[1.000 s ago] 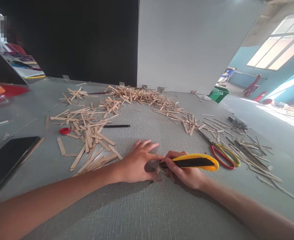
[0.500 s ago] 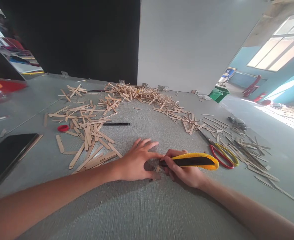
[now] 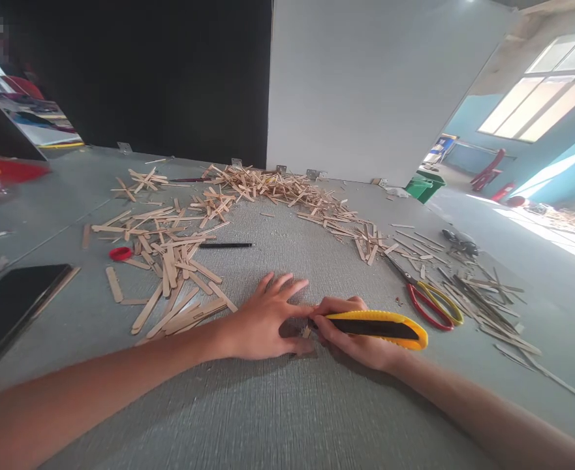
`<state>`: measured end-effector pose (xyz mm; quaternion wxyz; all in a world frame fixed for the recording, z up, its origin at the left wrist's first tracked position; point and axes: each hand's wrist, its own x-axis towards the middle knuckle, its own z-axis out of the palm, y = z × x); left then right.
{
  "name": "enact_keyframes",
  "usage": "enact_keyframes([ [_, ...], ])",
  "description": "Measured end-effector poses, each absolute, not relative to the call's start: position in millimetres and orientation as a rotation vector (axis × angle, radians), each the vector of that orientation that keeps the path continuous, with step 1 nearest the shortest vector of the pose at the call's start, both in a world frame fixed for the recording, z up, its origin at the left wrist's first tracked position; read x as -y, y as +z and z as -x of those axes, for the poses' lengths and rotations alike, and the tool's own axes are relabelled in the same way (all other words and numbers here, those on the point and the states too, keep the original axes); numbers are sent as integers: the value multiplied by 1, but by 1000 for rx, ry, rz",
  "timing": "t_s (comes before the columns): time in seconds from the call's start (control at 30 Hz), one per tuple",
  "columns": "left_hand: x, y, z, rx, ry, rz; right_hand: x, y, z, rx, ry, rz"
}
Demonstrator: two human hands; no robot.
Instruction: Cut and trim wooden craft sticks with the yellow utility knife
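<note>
My right hand is wrapped round a yellow and black utility knife, its tip pointing left and down at the grey mat. A small wooden stick piece lies under the tip. My left hand rests on the mat with fingers spread, forefinger and thumb pressing on either side of that piece. Loose wooden craft sticks lie just left of my left wrist.
Red and yellow scissors lie right of the knife among thin splinters. A black pen, a red ring and a dark tablet sit to the left. More sticks pile up before the white board.
Both hands stay at the same spot. The knife handle has dropped slightly lower and flatter; the view has shifted a little.
</note>
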<state>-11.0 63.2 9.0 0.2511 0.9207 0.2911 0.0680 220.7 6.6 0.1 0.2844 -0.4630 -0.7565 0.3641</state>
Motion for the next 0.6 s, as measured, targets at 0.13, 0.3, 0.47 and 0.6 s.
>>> enact_keyframes([
  [0.13,-63,10,10,-804,165,-2498,-7,-2,-221,2059,948,1229],
  [0.3,-64,11,12,-799,158,-2491,-9,-3,-221,2096,906,1205],
  [0.47,-63,14,10,-825,98,-2495,-9,-1,-220,2125,877,1190],
  [0.6,-63,17,9,-831,85,-2497,-9,-2,-221,2109,922,1177],
])
